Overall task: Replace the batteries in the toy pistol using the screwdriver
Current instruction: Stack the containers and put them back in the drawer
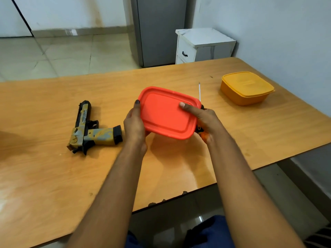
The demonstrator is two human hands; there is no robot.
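I hold a red lidded box (165, 113) above the wooden table (53, 176) with both hands. My left hand (134, 126) grips its left edge, thumb on the lid. My right hand (204, 119) grips its right edge, thumb on the lid. Behind the box lies a screwdriver, its thin shaft (199, 91) pointing away and its black and orange handle (201, 130) mostly hidden by my right hand. The toy pistol (89, 129), black with yellow and grey camouflage, lies on its side to the left of the box.
A yellow lidded box (246, 87) stands at the table's far right, near the wall. The table's near edge runs diagonally under my forearms. A white drawer unit (202, 45) and a grey cabinet (157, 31) stand on the floor beyond the table.
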